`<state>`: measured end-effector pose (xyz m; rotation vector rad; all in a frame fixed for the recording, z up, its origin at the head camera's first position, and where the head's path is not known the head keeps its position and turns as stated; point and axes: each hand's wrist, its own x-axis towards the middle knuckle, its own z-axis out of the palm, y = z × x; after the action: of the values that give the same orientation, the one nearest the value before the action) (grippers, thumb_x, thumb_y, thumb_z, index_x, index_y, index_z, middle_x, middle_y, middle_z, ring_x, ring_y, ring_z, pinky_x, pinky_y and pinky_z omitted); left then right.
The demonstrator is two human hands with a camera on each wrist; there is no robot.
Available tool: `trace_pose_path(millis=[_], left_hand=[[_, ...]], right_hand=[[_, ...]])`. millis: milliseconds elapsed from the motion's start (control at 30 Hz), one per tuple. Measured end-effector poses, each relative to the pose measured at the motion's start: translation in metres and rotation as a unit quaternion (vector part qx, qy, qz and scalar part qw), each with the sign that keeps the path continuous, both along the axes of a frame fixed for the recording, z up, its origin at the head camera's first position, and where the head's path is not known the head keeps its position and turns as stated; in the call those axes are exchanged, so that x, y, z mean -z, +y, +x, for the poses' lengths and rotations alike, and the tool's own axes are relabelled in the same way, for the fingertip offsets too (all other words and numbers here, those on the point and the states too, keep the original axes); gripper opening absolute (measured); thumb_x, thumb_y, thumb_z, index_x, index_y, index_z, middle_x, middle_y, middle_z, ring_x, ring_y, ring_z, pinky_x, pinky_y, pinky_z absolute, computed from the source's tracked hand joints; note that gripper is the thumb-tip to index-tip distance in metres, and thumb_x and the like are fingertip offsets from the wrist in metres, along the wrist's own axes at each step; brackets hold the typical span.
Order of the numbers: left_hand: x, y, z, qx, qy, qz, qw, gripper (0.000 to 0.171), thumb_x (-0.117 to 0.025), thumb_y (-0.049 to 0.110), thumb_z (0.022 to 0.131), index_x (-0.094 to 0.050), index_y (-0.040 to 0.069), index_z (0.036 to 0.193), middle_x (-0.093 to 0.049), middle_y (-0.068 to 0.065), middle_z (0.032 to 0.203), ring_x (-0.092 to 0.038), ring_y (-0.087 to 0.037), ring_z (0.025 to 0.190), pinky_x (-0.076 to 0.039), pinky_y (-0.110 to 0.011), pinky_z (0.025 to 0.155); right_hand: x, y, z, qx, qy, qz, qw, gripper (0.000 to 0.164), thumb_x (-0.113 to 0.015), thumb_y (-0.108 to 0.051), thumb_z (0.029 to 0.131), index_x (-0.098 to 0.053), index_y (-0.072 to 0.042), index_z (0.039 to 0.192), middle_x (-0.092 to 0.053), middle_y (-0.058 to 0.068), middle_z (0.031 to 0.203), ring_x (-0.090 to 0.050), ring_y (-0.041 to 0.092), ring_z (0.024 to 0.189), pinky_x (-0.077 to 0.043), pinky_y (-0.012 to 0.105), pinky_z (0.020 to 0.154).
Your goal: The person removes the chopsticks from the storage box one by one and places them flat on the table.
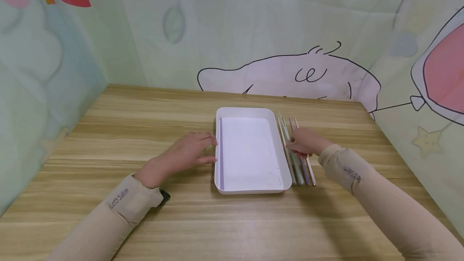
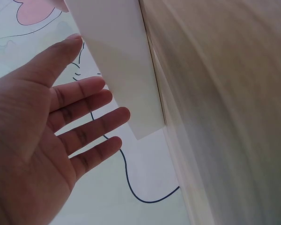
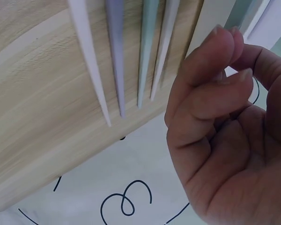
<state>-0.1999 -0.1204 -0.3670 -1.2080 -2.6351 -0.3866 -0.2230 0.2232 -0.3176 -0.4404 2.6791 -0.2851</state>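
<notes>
A white rectangular tray (image 1: 248, 152) lies on the table, with a purple chopstick (image 1: 222, 156) along its left inner side. My left hand (image 1: 186, 153) has its fingers extended, the fingertips right at the tray's left rim; the left wrist view shows its palm bare. Beside the tray's right wall, my right hand (image 1: 306, 142) pinches a green chopstick (image 3: 236, 14) between thumb and fingertips. Under and beside that hand lie a white chopstick (image 3: 91, 61), a purple chopstick (image 3: 115, 56), another green chopstick (image 3: 147, 51) and a pale chopstick (image 3: 165, 51), roughly parallel.
The wood-grain table (image 1: 127, 132) meets a printed cloth backdrop (image 1: 239, 23) along its back and sides. Both forearms wear beige sleeves (image 1: 380, 188); a dark band piece (image 1: 164, 197) shows at the left wrist.
</notes>
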Motion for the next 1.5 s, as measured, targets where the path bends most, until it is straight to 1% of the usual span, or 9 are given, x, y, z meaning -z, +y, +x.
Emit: trace_pose_path(millis=[133,267,467,633,833,967,1067,1300,1500], left_hand=[[0.001,0.0,-0.001,-0.007,-0.009,-0.006,0.9999,0.039,-0.072,0.033,0.084,-0.064,0.002,0.107,-0.066,-0.01,0.112,-0.065,-0.026,0.103,-0.053,-0.045,0.089],[0.0,0.0,0.0,-0.01,-0.016,-0.009,0.9998,0.04,-0.072,0.034,0.085,-0.065,0.003,0.109,-0.066,-0.009,0.114,-0.064,-0.025,0.105,-0.053,-0.044,0.091],[-0.001,0.001,0.0,-0.008,-0.012,-0.009,0.9999,0.04,-0.073,0.034,0.084,-0.065,0.003,0.108,-0.066,-0.01,0.113,-0.064,-0.026,0.104,-0.053,-0.044,0.091],[-0.001,0.001,-0.001,-0.009,-0.016,-0.011,0.9998,0.038,-0.071,0.033,0.085,-0.065,0.003,0.108,-0.066,-0.01,0.114,-0.064,-0.026,0.104,-0.053,-0.045,0.091],[0.0,0.0,-0.001,0.001,0.004,-0.004,1.0,0.04,-0.074,0.032,0.082,-0.065,0.001,0.106,-0.067,-0.011,0.111,-0.065,-0.026,0.101,-0.054,-0.044,0.087],[0.001,0.0,0.0,0.0,0.003,-0.003,1.0,0.04,-0.074,0.033,0.082,-0.065,0.002,0.106,-0.067,-0.011,0.111,-0.065,-0.025,0.101,-0.054,-0.044,0.087],[0.0,0.0,0.0,-0.003,-0.008,-0.005,1.0,0.04,-0.073,0.033,0.083,-0.065,0.002,0.107,-0.067,-0.011,0.112,-0.064,-0.026,0.103,-0.053,-0.044,0.089],[0.001,0.0,0.001,-0.004,-0.004,-0.005,1.0,0.04,-0.073,0.033,0.083,-0.065,0.002,0.107,-0.067,-0.009,0.112,-0.064,-0.025,0.104,-0.053,-0.044,0.089],[0.0,0.0,0.001,-0.003,-0.003,-0.003,1.0,0.039,-0.073,0.033,0.084,-0.065,0.002,0.107,-0.067,-0.009,0.112,-0.064,-0.025,0.104,-0.053,-0.044,0.089]], right_hand=[[0.002,0.006,0.002,0.001,0.006,-0.001,1.0,0.035,-0.049,-0.014,0.09,-0.054,-0.008,0.056,-0.055,-0.001,0.045,-0.047,0.007,0.038,-0.039,0.018,0.039],[0.005,0.013,0.003,0.01,0.006,0.014,1.0,0.035,-0.049,-0.015,0.09,-0.055,-0.008,0.056,-0.055,-0.002,0.046,-0.046,0.006,0.039,-0.039,0.019,0.04],[0.01,0.024,0.005,0.024,0.002,0.024,0.999,0.038,-0.049,-0.017,0.091,-0.053,-0.01,0.054,-0.05,-0.004,0.046,-0.045,0.007,0.041,-0.039,0.02,0.041],[0.012,0.032,0.005,0.043,0.007,0.025,0.999,0.037,-0.05,-0.017,0.09,-0.053,-0.009,0.054,-0.051,-0.004,0.045,-0.045,0.008,0.041,-0.038,0.02,0.041],[0.014,0.04,0.004,0.059,0.004,0.037,0.998,0.04,-0.054,-0.02,0.092,-0.054,-0.009,0.054,-0.05,-0.003,0.046,-0.045,0.008,0.041,-0.038,0.021,0.042],[0.017,0.046,0.002,0.064,0.002,0.049,0.997,0.041,-0.054,-0.024,0.092,-0.053,-0.009,0.054,-0.048,-0.004,0.045,-0.044,0.009,0.041,-0.038,0.021,0.042],[0.02,0.051,0.001,0.061,0.003,0.055,0.997,0.041,-0.053,-0.023,0.093,-0.054,-0.009,0.054,-0.049,-0.003,0.045,-0.044,0.009,0.041,-0.038,0.021,0.042],[0.026,0.059,-0.003,0.055,0.009,0.049,0.997,0.035,-0.051,-0.017,0.089,-0.057,-0.006,0.056,-0.052,-0.001,0.045,-0.045,0.009,0.04,-0.039,0.021,0.041],[0.03,0.062,-0.003,0.053,0.011,0.048,0.997,0.037,-0.052,-0.018,0.09,-0.057,-0.006,0.056,-0.053,0.0,0.045,-0.045,0.009,0.039,-0.039,0.022,0.042]])
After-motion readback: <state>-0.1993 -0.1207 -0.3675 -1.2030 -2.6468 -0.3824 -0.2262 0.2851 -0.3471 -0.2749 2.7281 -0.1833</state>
